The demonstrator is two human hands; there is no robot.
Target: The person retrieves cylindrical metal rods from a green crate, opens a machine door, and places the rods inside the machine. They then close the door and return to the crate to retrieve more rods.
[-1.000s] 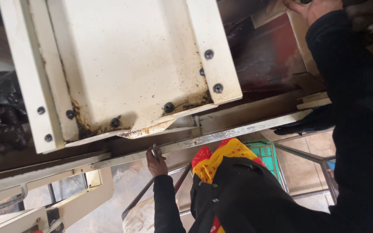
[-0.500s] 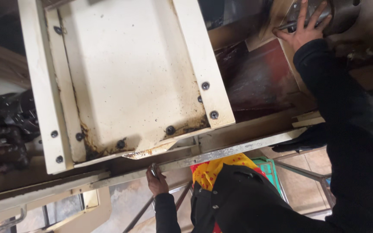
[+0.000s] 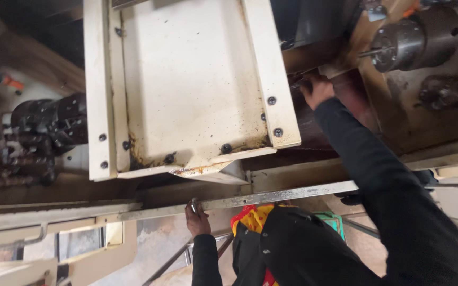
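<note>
Dropped lower since earlier, the right hand (image 3: 318,90) now presses half-curled fingers under the dark machine housing (image 3: 314,26), while the left hand (image 3: 197,217) grips the near metal rail (image 3: 271,197) for support.

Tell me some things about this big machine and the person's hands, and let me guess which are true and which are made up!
1. The left hand grips the long metal rail at the machine's edge. True.
2. The right hand rests on the green crate. False: it reaches up beside the cream metal cover, under the steel cylinder.
3. The cover is spotless. False: rusty brown grime lines its lower edge.
4. Dark bolts sit along the cover's side strips. True.
5. The person wears dark sleeves. True.
</note>
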